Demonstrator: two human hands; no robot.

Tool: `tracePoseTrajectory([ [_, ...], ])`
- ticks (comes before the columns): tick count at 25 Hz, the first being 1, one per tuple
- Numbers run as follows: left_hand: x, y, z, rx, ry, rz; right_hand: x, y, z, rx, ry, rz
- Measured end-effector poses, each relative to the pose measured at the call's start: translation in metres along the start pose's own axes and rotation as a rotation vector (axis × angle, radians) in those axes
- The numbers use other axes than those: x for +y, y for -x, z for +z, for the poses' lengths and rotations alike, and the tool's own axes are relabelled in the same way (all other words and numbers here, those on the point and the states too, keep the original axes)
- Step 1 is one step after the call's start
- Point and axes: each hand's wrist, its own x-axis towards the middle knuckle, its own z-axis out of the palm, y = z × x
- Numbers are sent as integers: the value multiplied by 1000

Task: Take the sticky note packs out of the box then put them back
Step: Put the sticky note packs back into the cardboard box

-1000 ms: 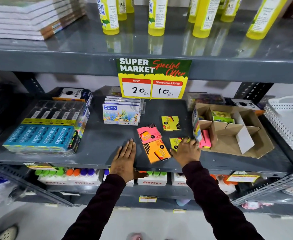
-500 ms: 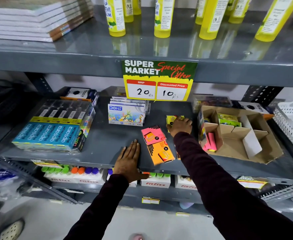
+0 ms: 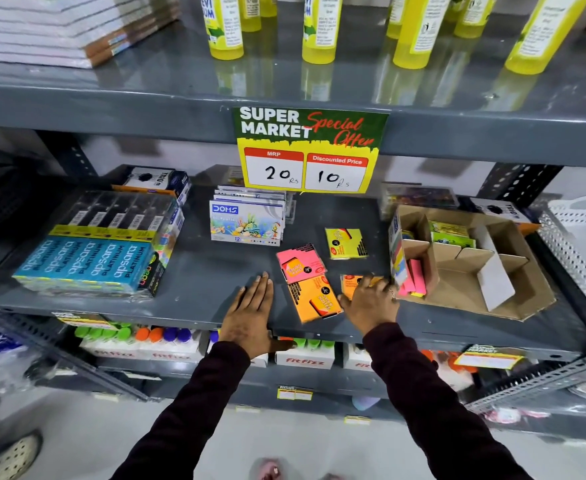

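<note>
An open cardboard box point(image 3: 513, 289) with dividers lies on the middle shelf at the right. It holds pink packs point(image 3: 413, 279) at its left end and green packs point(image 3: 452, 233) at the back. On the shelf lie a pink sticky note pack point(image 3: 300, 263), an orange pack point(image 3: 314, 301) overlapping it, and a yellow pack point(image 3: 345, 242) further back. My right hand point(image 3: 371, 304) is closed over another orange pack point(image 3: 348, 284) just left of the box. My left hand point(image 3: 250, 313) rests flat on the shelf edge, holding nothing.
DOMS colour boxes point(image 3: 246, 221) stand behind the packs, and a wrapped bundle of Apsara pencil boxes point(image 3: 94, 258) sits at the left. A price sign point(image 3: 307, 150) hangs from the upper shelf. A white basket point(image 3: 582, 237) is at the far right.
My right hand went to the yellow pack at the back, then came back to the front by the box. It is now on an orange pack. My left hand stayed put.
</note>
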Motion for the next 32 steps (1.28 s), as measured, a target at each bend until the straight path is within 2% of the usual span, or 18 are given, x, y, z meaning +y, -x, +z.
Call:
tracePoseTrajectory([
  [4,0,0,0,-11,-26,4,3,-1,-4,15,-93,23],
  [8,-1,-1,0,-17,-40,13,-3,2,-11,100,-141,-11],
  [11,0,-2,-1,-20,11,17,-27,11,-8,156,-162,-138],
  [16,-2,-3,0,-45,-9,-1,-51,33,15,85,-116,-259],
  [21,0,-2,-3,-67,12,-12,-50,34,16,99,-94,-235],
  [26,3,7,4,54,-49,-25,-28,29,9,101,-131,-172],
  [32,1,8,14,122,-29,-17,51,48,-23,316,-280,-55],
])
